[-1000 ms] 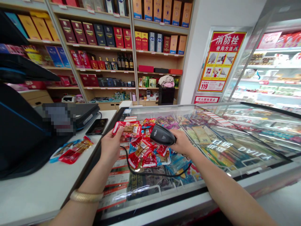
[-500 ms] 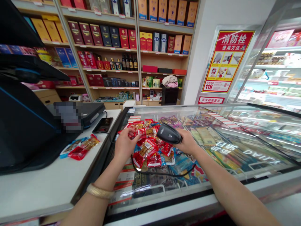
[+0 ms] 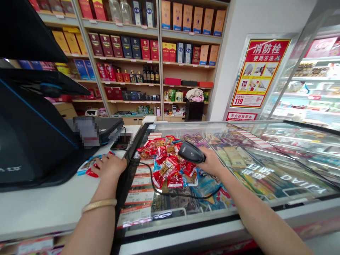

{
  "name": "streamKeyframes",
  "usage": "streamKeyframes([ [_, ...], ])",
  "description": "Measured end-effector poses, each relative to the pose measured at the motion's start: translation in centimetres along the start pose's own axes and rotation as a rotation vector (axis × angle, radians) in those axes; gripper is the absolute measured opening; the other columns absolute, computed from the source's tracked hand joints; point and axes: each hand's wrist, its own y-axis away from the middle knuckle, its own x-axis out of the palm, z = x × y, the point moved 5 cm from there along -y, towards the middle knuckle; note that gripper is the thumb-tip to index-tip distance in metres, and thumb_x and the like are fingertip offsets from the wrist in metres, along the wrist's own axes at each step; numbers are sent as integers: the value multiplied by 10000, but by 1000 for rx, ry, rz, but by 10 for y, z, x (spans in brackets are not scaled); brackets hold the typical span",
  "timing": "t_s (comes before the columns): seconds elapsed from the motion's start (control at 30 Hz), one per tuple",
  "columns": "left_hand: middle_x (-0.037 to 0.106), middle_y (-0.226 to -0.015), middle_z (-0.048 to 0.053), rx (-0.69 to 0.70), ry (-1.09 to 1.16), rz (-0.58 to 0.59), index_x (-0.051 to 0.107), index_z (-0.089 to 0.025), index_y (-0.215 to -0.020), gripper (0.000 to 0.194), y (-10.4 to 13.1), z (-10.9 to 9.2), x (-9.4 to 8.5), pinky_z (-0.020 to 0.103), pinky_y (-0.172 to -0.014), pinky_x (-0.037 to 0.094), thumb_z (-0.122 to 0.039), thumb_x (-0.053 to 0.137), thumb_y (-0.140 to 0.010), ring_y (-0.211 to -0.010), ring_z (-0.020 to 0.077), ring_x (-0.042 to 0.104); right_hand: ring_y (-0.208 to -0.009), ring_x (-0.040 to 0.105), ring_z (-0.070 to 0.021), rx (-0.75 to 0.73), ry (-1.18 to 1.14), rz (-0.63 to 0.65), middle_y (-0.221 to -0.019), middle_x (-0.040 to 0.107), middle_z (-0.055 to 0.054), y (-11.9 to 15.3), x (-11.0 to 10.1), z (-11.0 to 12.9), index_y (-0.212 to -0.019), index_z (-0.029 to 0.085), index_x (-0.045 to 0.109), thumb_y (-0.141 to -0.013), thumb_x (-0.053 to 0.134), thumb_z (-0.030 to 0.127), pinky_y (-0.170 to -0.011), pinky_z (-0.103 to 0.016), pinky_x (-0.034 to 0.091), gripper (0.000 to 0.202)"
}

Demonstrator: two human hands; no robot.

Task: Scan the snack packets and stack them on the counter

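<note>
Over the white counter (image 3: 53, 209), my left hand (image 3: 110, 167) lies on top of a red snack packet (image 3: 92, 171) beside a blue-and-white one (image 3: 83, 166); its fingers are spread and partly cover them. My right hand (image 3: 211, 161) is wrapped round a black handheld scanner (image 3: 191, 152), its head pointing left. Beneath and left of the scanner, a pile of red snack packets (image 3: 167, 168) rests on the glass top of a freezer (image 3: 175, 223). The scanner's black cable (image 3: 172, 194) loops in front of the pile.
A black register (image 3: 29, 131) stands at the left, with a flat black device (image 3: 110, 125) and a phone (image 3: 122, 143) beside it. Shelves of boxes and bottles (image 3: 132, 63) line the back. A refrigerated display (image 3: 310, 85) is at the right.
My left hand has moved left from the pile on the glass to the packets on the counter. My right hand still holds the scanner in about the same place. The view has shifted slightly.
</note>
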Motion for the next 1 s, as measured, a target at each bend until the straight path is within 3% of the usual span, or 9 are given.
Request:
streamKeyframes([
  [0.13, 452, -1399, 321, 11, -6, 21, 543, -56, -1281, 607, -9, 7, 9, 686, -1008, 281, -313, 531, -731, -1346, 481, 339, -766, 674, -232, -8, 9, -5, -868, 734, -86, 1, 3, -4, -963, 185, 688, -736, 665, 344, -689, -305, 489, 278],
  [0.27, 535, -1332, 275, 53, -14, -7, 656, -123, -1108, 431, -10, 10, 5, 672, -939, 359, -250, 551, -710, -1248, 474, 452, -841, 686, -252, -29, -1, -16, -936, 738, -100, 1, 4, -4, -1008, 181, 678, -727, 671, 324, -748, -332, 505, 315],
  [0.43, 575, -1248, 288, 34, 76, -82, 697, -123, -915, 305, -8, 11, -5, 687, -929, 354, -243, 641, -641, -1186, 501, 488, -802, 677, -231, -37, -17, 12, -908, 733, -83, 0, 3, 0, -965, 194, 676, -732, 660, 263, -722, -311, 501, 244],
  [0.5, 619, -1163, 263, 26, 231, -161, 690, -141, -861, 239, -7, 9, -11, 708, -949, 329, -241, 645, -648, -1175, 501, 501, -771, 669, -226, -30, -12, 4, -876, 730, -80, 0, 1, 1, -925, 190, 675, -730, 668, 269, -707, -308, 496, 210],
  [0.6, 669, -983, 178, -15, 742, -191, 648, -155, -795, 135, -3, 3, -13, 640, -970, 399, -253, 595, -719, -1113, 416, 581, -746, 662, -219, -30, -20, -2, -845, 727, -73, -1, 1, 2, -924, 190, 673, -737, 676, 290, -694, -304, 491, 212],
  [0.7, 679, -909, 105, -93, 1239, -30, 617, -154, -844, 134, 5, -12, -3, 496, -839, 547, -241, 535, -786, -901, 277, 681, -770, 667, -219, -54, -31, 7, -876, 732, -78, -1, 1, 4, -958, 190, 674, -761, 664, 303, -701, -303, 489, 228],
  [0.8, 693, -941, 79, -103, 1506, 151, 620, -152, -884, 128, 17, -30, 2, 429, -757, 588, -191, 562, -777, -815, 219, 698, -790, 670, -224, -71, -22, 8, -888, 732, -81, -1, 1, 7, -967, 191, 676, -761, 666, 312, -702, -305, 485, 239],
  [1.0, 716, -845, 69, -39, 1674, 345, 657, -139, -891, 262, 42, -56, 0, 439, -812, 583, -101, 662, -632, -892, 255, 703, -840, 677, -233, -131, -79, 13, -935, 731, -88, -1, -3, 20, -1027, 192, 664, -762, 651, 287, -745, -321, 500, 282],
])
